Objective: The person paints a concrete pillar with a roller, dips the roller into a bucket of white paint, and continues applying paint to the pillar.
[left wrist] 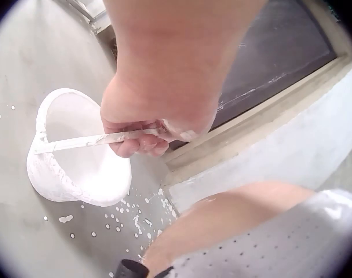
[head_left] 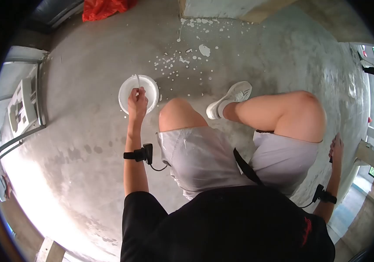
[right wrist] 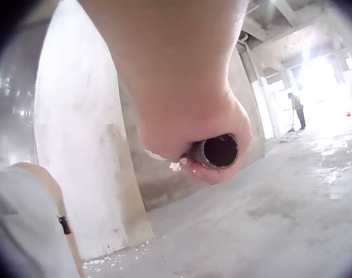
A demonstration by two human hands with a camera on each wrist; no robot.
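Note:
A white bucket (head_left: 128, 87) (left wrist: 60, 179) coated in white paint stands on the concrete floor in front of the crouching person. My left hand (head_left: 137, 99) (left wrist: 144, 124) reaches over its rim and grips a thin paint-smeared stick (left wrist: 92, 140) (head_left: 137, 80) that lies across the bucket's mouth. My right hand (head_left: 336, 148) (right wrist: 193, 133) hangs at my right side, its fingers curled round a dark hollow tube (right wrist: 217, 152) whose open end faces the wrist camera.
White paint splatters (head_left: 182, 56) dot the concrete floor beyond the bucket. A red bag (head_left: 104, 8) lies at the back left, a white pillar base (head_left: 222, 8) at the back. My white shoe (head_left: 233, 98) stands right of the bucket. A person (right wrist: 296, 109) stands far off.

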